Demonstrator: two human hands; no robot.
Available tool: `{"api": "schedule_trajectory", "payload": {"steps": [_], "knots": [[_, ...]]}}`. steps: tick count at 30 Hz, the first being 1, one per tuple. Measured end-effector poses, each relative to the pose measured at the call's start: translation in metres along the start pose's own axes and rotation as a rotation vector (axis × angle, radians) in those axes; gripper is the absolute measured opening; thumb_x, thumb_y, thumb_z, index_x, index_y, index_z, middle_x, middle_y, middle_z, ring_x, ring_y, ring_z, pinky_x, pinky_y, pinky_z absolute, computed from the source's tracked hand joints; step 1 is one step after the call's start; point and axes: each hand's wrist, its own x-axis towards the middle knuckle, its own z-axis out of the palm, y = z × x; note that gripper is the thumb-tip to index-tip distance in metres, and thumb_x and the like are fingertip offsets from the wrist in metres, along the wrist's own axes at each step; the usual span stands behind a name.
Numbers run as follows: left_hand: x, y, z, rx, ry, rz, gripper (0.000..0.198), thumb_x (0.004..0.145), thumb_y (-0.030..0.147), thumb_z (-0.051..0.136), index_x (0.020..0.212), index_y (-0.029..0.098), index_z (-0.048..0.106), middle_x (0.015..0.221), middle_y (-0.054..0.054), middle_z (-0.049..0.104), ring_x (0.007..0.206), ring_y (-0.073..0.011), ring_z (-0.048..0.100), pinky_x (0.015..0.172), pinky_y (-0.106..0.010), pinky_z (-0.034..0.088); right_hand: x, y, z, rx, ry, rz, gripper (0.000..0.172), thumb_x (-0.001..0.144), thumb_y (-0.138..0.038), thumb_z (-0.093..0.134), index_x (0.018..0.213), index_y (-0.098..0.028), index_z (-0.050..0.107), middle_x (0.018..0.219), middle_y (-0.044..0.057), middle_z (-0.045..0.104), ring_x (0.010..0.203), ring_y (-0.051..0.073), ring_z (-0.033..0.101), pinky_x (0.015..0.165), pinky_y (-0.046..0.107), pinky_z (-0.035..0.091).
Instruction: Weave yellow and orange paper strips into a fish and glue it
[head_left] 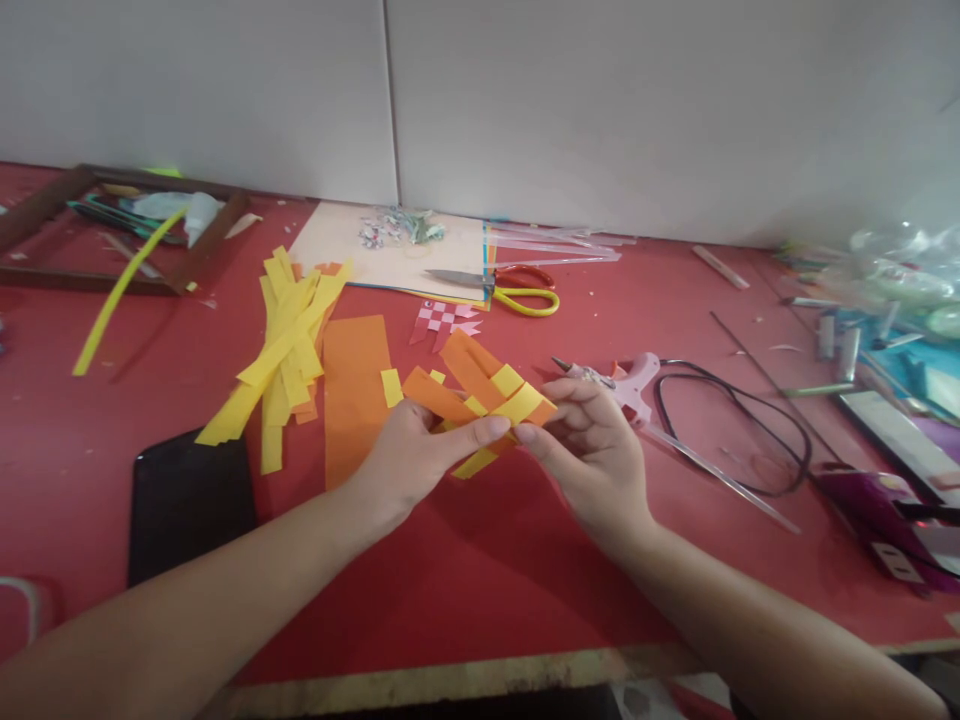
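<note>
Orange and yellow paper strips woven together (489,388) are held up above the red table, with loose strip ends pointing up and left. My left hand (420,450) pinches the weave from the left, its thumb on the front face. On the right side, my right hand (589,450) grips the lower right corner between thumb and fingers. An orange paper sheet (356,390) lies behind my left hand, with a small yellow paper piece (391,388) beside it. Farther back lies a pink checkered paper fish (442,322).
A pile of yellow strips (289,345) and a black phone-like slab (191,505) lie left. Scissors (517,290) rest partly on cream paper (322,240). The pink glue gun (637,385) and its cord are right. A wooden frame (90,180) stands back left; a purple power strip (870,510) lies far right.
</note>
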Motion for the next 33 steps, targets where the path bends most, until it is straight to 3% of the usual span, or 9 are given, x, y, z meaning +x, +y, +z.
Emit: {"api": "schedule_trajectory", "payload": {"steps": [3,7,10,19,28,33], "knots": [[-0.001,0.001,0.0,0.01,0.025,-0.03,0.033,0.073,0.039,0.082,0.1,0.02,0.075,0.109,-0.006,0.076,0.102,-0.0224,0.07,0.087,-0.032,0.056,0.001,-0.001,0.0,-0.017,0.0,-0.07,0.029,0.077,-0.024,0.076,0.1,-0.026,0.058,0.08,-0.002,0.068,0.07,0.012,0.067,0.06,0.023,0.058],[-0.002,-0.001,-0.002,0.108,0.092,-0.095,0.037,0.071,0.046,0.081,0.099,0.022,0.076,0.102,-0.006,0.077,0.096,-0.0247,0.071,0.079,-0.034,0.058,0.005,-0.003,-0.002,-0.087,0.047,-0.318,0.024,0.079,-0.017,0.072,0.099,-0.026,0.062,0.093,0.001,0.062,0.087,0.015,0.064,0.072,0.028,0.06],[-0.003,-0.002,-0.004,0.208,0.127,-0.107,0.038,0.068,0.049,0.082,0.095,0.021,0.078,0.095,-0.006,0.078,0.091,-0.0261,0.072,0.074,-0.033,0.058,0.006,-0.004,-0.005,-0.144,0.028,-0.398,0.022,0.082,-0.012,0.067,0.099,-0.026,0.063,0.093,0.002,0.061,0.088,0.015,0.063,0.074,0.028,0.059],[-0.002,-0.001,-0.003,0.128,0.105,-0.069,0.033,0.07,0.046,0.081,0.094,0.023,0.078,0.101,-0.004,0.078,0.095,-0.0237,0.071,0.079,-0.032,0.058,0.006,0.0,-0.01,-0.275,0.028,-0.421,0.015,0.083,-0.018,0.069,0.095,-0.024,0.062,0.089,0.003,0.058,0.083,0.016,0.059,0.069,0.029,0.058],[-0.002,-0.001,-0.001,0.127,0.097,0.028,0.028,0.074,0.041,0.08,0.095,0.024,0.075,0.101,-0.002,0.077,0.094,-0.0206,0.071,0.082,-0.032,0.057,0.003,-0.004,-0.008,-0.277,0.074,-0.271,0.009,0.082,-0.022,0.071,0.088,-0.023,0.064,0.078,0.0,0.07,0.067,0.014,0.069,0.06,0.026,0.06],[-0.003,-0.002,-0.002,0.167,0.107,-0.021,0.03,0.073,0.044,0.08,0.094,0.022,0.076,0.1,-0.005,0.077,0.092,-0.024,0.071,0.078,-0.034,0.057,0.003,-0.003,-0.008,-0.229,0.101,-0.238,0.011,0.08,-0.023,0.073,0.086,-0.022,0.064,0.077,0.0,0.071,0.065,0.015,0.071,0.058,0.026,0.06]]}}
